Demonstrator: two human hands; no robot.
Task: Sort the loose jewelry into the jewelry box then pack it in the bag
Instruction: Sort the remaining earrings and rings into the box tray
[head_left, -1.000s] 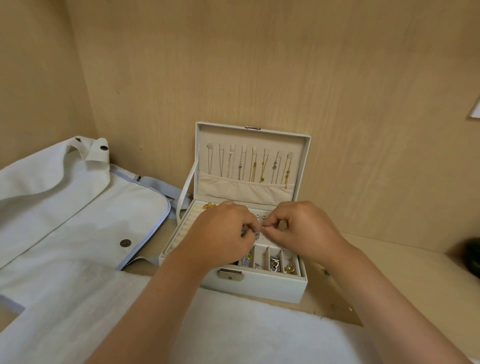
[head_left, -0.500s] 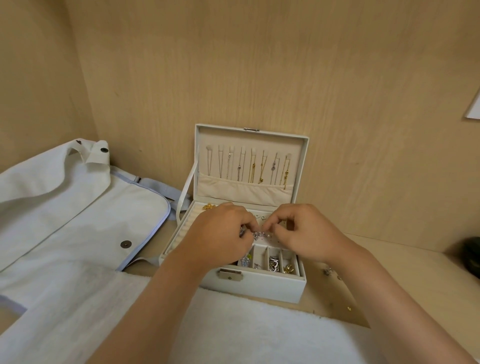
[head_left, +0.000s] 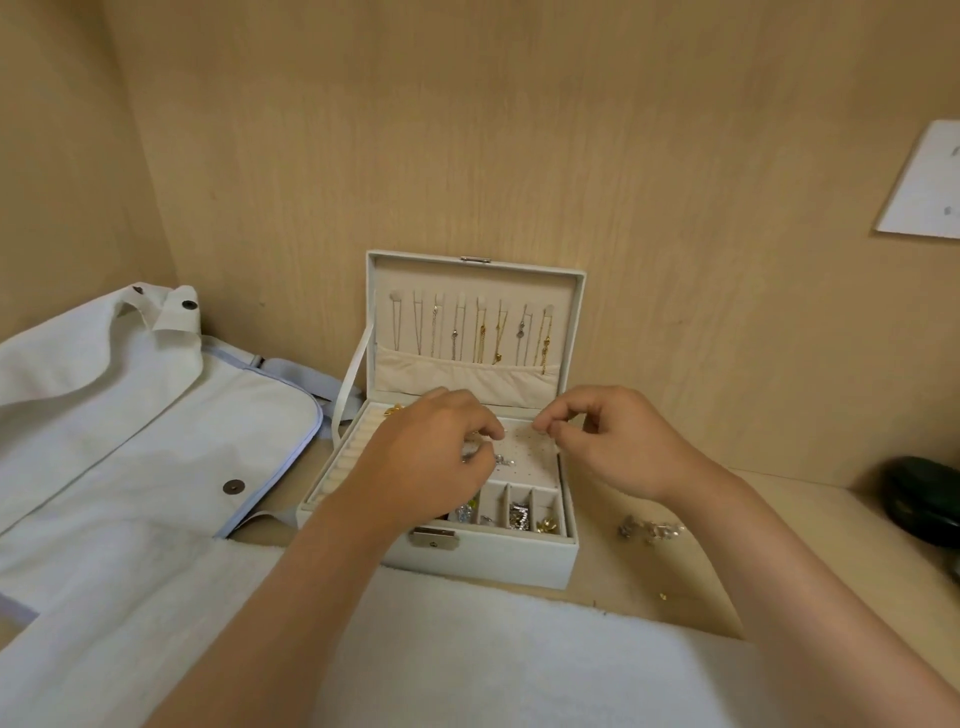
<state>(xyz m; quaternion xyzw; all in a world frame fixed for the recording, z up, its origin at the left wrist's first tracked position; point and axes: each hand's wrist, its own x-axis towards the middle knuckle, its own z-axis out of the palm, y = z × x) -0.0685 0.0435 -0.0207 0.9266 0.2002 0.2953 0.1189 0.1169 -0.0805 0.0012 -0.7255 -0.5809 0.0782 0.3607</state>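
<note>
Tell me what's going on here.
A person is sorting jewelry into an open jewelry box. Both hands hover over its earring panel: the left hand pinches a small silver piece, the right hand has thumb and forefinger pinched, though whether it holds anything is unclear. Necklaces hang in the lid and the front compartments hold pieces. Loose jewelry lies on the shelf to the right. The bag lies to the left, unpacked.

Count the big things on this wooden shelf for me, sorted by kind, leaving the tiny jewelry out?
Open white jewelry box: 1
Pale blue-trimmed fabric bag: 1
White fluffy towel: 1
Dark green rounded object: 1
White paper sheet on the wall: 1
Total: 5
</note>
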